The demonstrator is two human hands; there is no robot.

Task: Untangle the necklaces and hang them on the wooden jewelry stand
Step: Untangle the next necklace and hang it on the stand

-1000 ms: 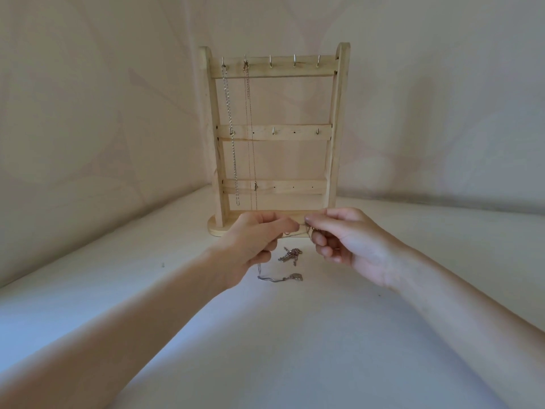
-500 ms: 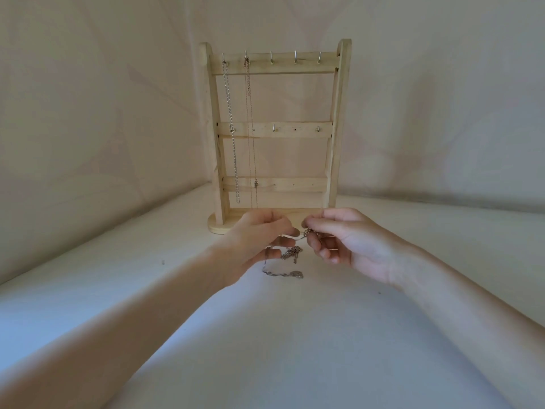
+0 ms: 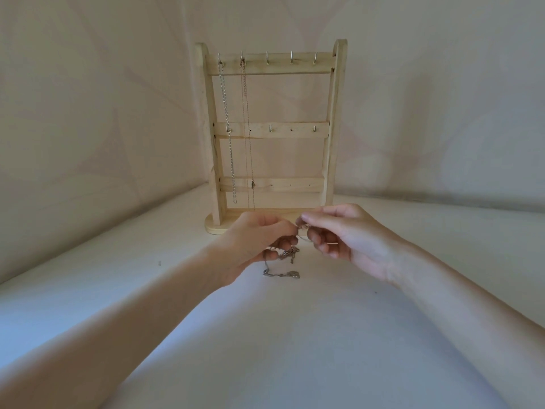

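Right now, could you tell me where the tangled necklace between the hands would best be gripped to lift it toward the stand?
Probably the short taut stretch of the tangled necklace at its top, where both hands pinch it, taken from above. The left hand and right hand meet there. Below, the chain hangs in a knotted clump with its end lying on the white surface, so gripping lower could tighten the knot.

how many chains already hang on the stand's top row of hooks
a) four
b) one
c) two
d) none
c: on the stand, a thick chain hangs from the leftmost top hook and a thin chain from the next one; the other three top hooks are bare.
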